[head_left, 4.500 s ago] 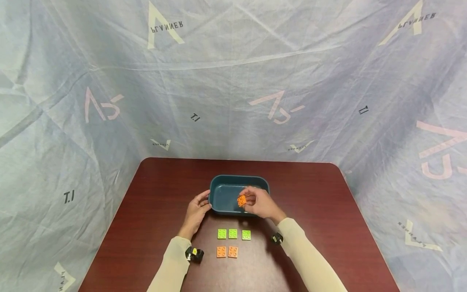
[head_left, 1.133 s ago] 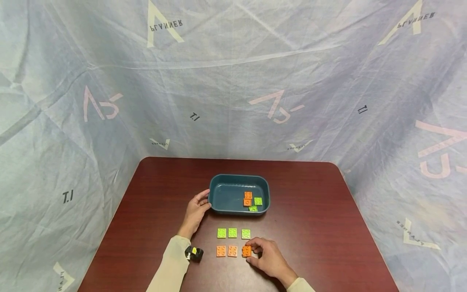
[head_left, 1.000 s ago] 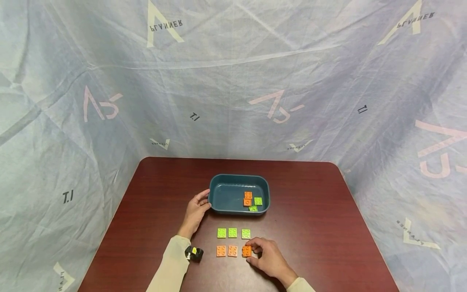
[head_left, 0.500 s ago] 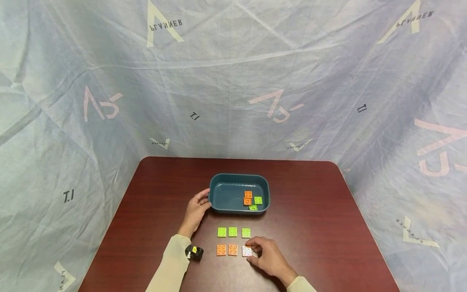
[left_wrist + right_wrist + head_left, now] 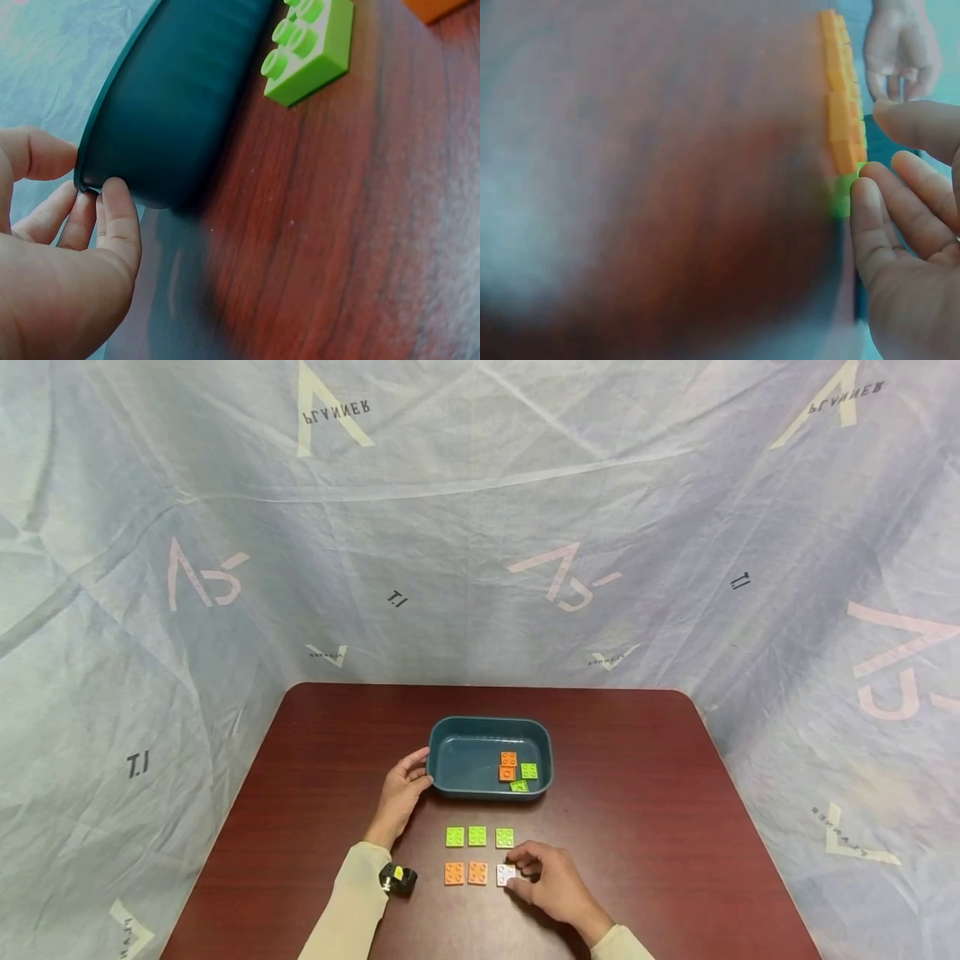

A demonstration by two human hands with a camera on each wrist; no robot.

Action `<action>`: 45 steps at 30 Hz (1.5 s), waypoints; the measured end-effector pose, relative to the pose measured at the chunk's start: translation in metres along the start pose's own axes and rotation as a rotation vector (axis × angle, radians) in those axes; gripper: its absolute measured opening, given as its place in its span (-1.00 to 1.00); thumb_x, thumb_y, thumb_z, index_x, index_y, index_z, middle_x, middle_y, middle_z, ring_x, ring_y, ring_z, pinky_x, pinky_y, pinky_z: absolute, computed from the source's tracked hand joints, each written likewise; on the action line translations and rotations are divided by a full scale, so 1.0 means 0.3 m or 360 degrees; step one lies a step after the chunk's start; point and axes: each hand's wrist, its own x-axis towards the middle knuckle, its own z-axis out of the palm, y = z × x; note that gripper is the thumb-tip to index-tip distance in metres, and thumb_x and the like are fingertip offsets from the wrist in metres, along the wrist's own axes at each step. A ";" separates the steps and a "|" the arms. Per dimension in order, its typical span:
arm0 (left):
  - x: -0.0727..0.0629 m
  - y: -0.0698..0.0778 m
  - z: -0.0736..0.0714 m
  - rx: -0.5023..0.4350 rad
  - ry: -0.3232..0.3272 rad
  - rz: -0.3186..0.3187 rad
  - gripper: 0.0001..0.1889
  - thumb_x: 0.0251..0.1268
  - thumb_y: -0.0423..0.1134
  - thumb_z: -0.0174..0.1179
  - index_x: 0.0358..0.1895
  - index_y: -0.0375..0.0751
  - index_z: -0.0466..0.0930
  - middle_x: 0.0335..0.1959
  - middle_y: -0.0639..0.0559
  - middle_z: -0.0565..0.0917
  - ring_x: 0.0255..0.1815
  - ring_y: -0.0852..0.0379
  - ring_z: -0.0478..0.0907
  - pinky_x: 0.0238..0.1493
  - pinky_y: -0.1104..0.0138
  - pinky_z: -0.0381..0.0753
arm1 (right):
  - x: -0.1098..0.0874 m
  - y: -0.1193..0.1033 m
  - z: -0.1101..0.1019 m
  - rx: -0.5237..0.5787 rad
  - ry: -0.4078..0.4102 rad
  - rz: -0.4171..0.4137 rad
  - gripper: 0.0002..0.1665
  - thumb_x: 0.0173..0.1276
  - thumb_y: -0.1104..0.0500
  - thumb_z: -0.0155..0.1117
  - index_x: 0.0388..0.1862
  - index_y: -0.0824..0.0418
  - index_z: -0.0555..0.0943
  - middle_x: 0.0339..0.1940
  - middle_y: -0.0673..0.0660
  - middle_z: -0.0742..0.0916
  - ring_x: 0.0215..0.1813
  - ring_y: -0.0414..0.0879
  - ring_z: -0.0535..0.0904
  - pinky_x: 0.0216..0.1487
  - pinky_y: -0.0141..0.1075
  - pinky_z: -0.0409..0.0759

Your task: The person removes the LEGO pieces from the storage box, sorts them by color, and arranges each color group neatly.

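1. White four-stud brick (image 5: 505, 872) sat bottom ctr of frame, R end of row w/ 2 orange bricks (image 5: 453, 873), below 3 green bricks (image 5: 454, 837); gaps prob. left finger room.
2. L hand (image 5: 401, 797) rested relaxed, spread fingers on teal tray (image 5: 491, 719)'s L end, mid-frame, prob. steadying it; not clamped.
3. R hand (image 5: 557, 885), angled from lower R, pinched white brick: forefinger upper edge, thumb lower-R corner.

Tabletop (image 5: 637, 793): dark red-brown, wood-grained, far corners rounded. Bearing directly on it: one dark teal tray (image 5: 489, 794), upright, set toward the far edge; nearer, three green blocks (image 5: 477, 836) in a row; nearer again, two orange blocks (image 5: 477, 873) and, at that row's right end, one pale-topped block (image 5: 504, 876).
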 end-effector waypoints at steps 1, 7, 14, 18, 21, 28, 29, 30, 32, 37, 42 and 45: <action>0.000 0.001 -0.001 0.0004 0.0000 -0.0001 -0.36 0.38 -0.59 0.16 0.53 -0.26 0.45 0.43 -0.33 0.45 0.27 -0.32 0.53 -0.16 0.33 0.56 | 0.004 -0.003 -0.003 0.0011 0.0005 -0.0003 -0.64 0.17 0.26 0.66 -0.05 0.21 0.75 -0.15 0.11 0.84 -0.20 -0.16 0.75 -0.13 -0.28 0.77; 0.003 0.005 -0.008 0.0008 -0.0009 -0.0007 -0.35 0.36 -0.59 0.18 0.53 -0.23 0.46 0.41 -0.27 0.47 0.29 -0.30 0.53 -0.16 0.35 0.55 | 0.046 -0.035 -0.043 0.0064 0.0021 0.0011 -0.67 0.26 0.29 0.57 -0.01 0.30 0.72 -0.12 0.19 0.84 -0.17 -0.22 0.74 -0.06 -0.24 0.77; 0.010 0.010 -0.015 0.0026 -0.0001 0.0006 -0.38 0.37 -0.61 0.17 0.50 -0.25 0.48 0.39 -0.28 0.49 0.29 -0.31 0.52 -0.07 0.29 0.59 | 0.124 -0.076 -0.125 0.0050 0.0140 -0.0053 -0.71 0.26 0.32 0.58 -0.05 0.20 0.75 -0.13 0.24 0.84 -0.21 -0.17 0.78 -0.09 -0.25 0.78; 0.014 0.011 -0.017 0.0045 -0.0001 0.0006 -0.38 0.37 -0.61 0.17 0.50 -0.24 0.49 0.40 -0.28 0.50 0.30 -0.30 0.51 -0.02 0.28 0.61 | 0.164 -0.087 -0.164 -0.0007 0.0202 -0.0124 -0.69 0.22 0.33 0.61 -0.07 0.20 0.77 -0.14 0.24 0.85 -0.23 -0.14 0.79 -0.12 -0.18 0.80; 0.017 0.012 -0.017 0.0069 -0.0009 0.0008 -0.38 0.37 -0.60 0.17 0.50 -0.24 0.49 0.39 -0.28 0.49 0.31 -0.29 0.51 0.00 0.33 0.61 | 0.191 -0.092 -0.189 -0.0030 0.0218 -0.0142 -0.70 0.22 0.32 0.61 -0.06 0.25 0.77 -0.14 0.22 0.86 -0.23 -0.15 0.79 -0.12 -0.18 0.80; 0.015 0.012 -0.017 0.0130 -0.0005 0.0018 -0.43 0.41 -0.50 0.25 0.47 -0.21 0.52 0.39 -0.25 0.50 0.32 -0.24 0.50 -0.04 0.43 0.57 | 0.262 -0.106 -0.236 -0.0051 0.0219 -0.0078 -0.73 0.25 0.26 0.61 -0.08 0.14 0.78 -0.14 0.10 0.87 -0.21 -0.18 0.80 -0.09 -0.23 0.79; 0.014 0.010 -0.018 0.0137 -0.0005 0.0021 -0.43 0.41 -0.49 0.26 0.47 -0.21 0.52 0.39 -0.25 0.51 0.32 -0.24 0.50 -0.03 0.41 0.57 | 0.273 -0.108 -0.241 -0.0066 0.0221 -0.0077 -0.73 0.25 0.26 0.61 -0.08 0.12 0.78 -0.15 0.09 0.87 -0.21 -0.19 0.80 -0.10 -0.25 0.78; 0.014 0.009 -0.019 0.0143 -0.0007 0.0024 -0.43 0.41 -0.49 0.26 0.47 -0.21 0.52 0.39 -0.26 0.50 0.32 -0.24 0.50 -0.02 0.39 0.57 | 0.284 -0.109 -0.246 -0.0081 0.0219 -0.0073 -0.73 0.25 0.25 0.61 -0.08 0.10 0.78 -0.14 0.08 0.87 -0.21 -0.21 0.80 -0.10 -0.28 0.78; 0.012 0.006 -0.021 0.0153 -0.0007 0.0026 -0.43 0.41 -0.48 0.26 0.47 -0.21 0.51 0.40 -0.26 0.50 0.32 -0.24 0.50 -0.01 0.35 0.57 | 0.308 -0.112 -0.255 -0.0118 0.0215 -0.0084 -0.72 0.25 0.25 0.61 -0.07 0.08 0.78 -0.14 0.08 0.86 -0.21 -0.21 0.79 -0.11 -0.30 0.77; -0.006 0.032 -0.005 0.0189 -0.0001 0.0013 -0.42 0.42 -0.52 0.21 0.50 -0.30 0.46 0.43 -0.34 0.45 0.31 -0.26 0.49 0.09 0.13 0.57 | 0.372 -0.109 -0.271 -0.0182 0.0166 -0.0085 -0.72 0.29 0.26 0.58 -0.02 0.13 0.77 -0.11 0.17 0.86 -0.17 -0.10 0.77 -0.08 -0.17 0.78; -0.002 0.018 -0.004 0.0166 -0.0005 0.0023 -0.42 0.41 -0.51 0.23 0.49 -0.26 0.49 0.41 -0.31 0.47 0.29 -0.23 0.51 0.05 0.11 0.57 | 0.435 -0.075 -0.265 -0.0192 0.0088 -0.0017 -0.72 0.32 0.26 0.56 0.01 0.15 0.77 -0.04 0.23 0.85 -0.07 -0.03 0.78 0.02 -0.07 0.77; 0.008 0.005 -0.007 0.0172 -0.0016 0.0015 -0.42 0.42 -0.50 0.22 0.49 -0.23 0.49 0.41 -0.28 0.47 0.29 -0.22 0.51 0.05 0.13 0.57 | 0.465 -0.054 -0.259 -0.0228 0.0030 0.0031 -0.67 0.33 0.24 0.55 0.07 0.20 0.77 -0.01 0.25 0.84 -0.04 -0.02 0.78 0.05 -0.06 0.76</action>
